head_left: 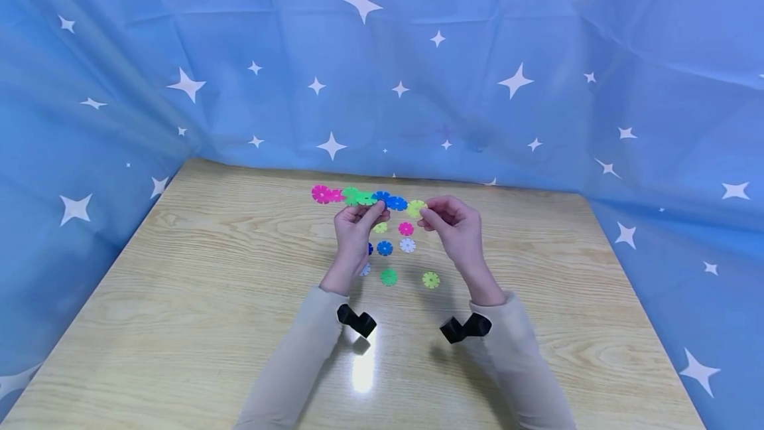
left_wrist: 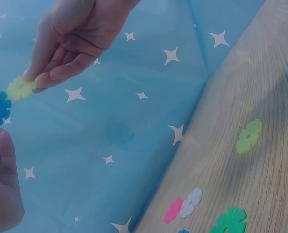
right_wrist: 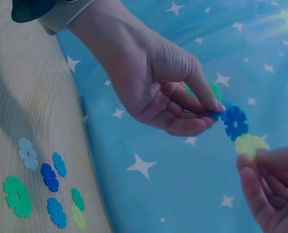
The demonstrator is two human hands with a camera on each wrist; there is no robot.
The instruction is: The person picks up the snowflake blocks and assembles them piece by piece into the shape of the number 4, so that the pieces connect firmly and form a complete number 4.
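A chain of notched plastic discs (head_left: 351, 196) is held up over the far part of the table, running from pink through green and blue to yellow-green. My left hand (head_left: 353, 234) pinches the chain at a blue disc (right_wrist: 236, 123) between thumb and fingers. With thumb and fingertips, my right hand (head_left: 458, 227) pinches the yellow-green disc (head_left: 415, 209) at the chain's right end. That disc meets the edge of the neighbouring blue disc; whether their slots are fully locked cannot be told. Part of the chain is hidden behind my left hand in the right wrist view.
Several loose discs lie on the wooden table (head_left: 197, 297) below my hands, among them a green disc (head_left: 388, 277), a yellow-green disc (head_left: 431, 280), a white disc (head_left: 408, 245) and a pink disc (head_left: 406, 228). A blue star-patterned cloth (head_left: 382, 111) hangs behind the table.
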